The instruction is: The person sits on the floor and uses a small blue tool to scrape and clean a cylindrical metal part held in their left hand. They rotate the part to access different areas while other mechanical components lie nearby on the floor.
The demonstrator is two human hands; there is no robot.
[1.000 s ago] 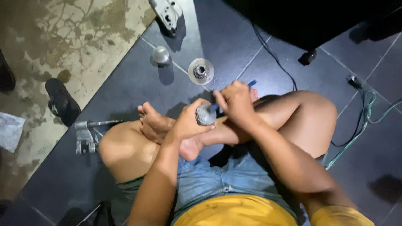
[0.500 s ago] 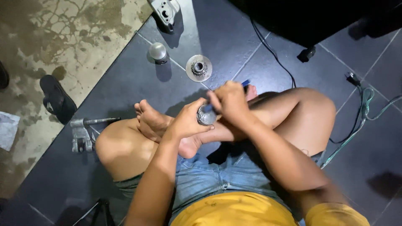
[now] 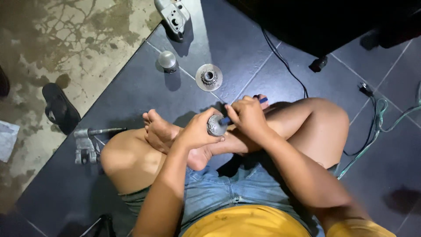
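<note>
Grey metal fills my left hand (image 3: pixel 197 131): a small round cylindrical part (image 3: pixel 215 125), which I grip with fingers curled around its body, its open end facing up just above my crossed ankles. My right hand (image 3: pixel 247 115) is closed around a blue-handled tool (image 3: pixel 243 109), pinching it between thumb and fingers, and the tip of the tool meets the top of the metal part. The blue end of the handle sticks out past my knuckles.

I sit cross-legged on dark floor tiles (image 3: pixel 245 52). Ahead of my feet lies a flat metal disc with a toothed gear at its centre (image 3: pixel 208 77), and just to its left stands a small domed metal piece (image 3: pixel 167 60). Further off is a grey cast housing (image 3: pixel 174 15). By my left knee rests a metal bracket with a shaft (image 3: pixel 90 141). A black sandal (image 3: pixel 59 107) lies on the stained concrete, and cables (image 3: pixel 372 114) trail on my right.
</note>
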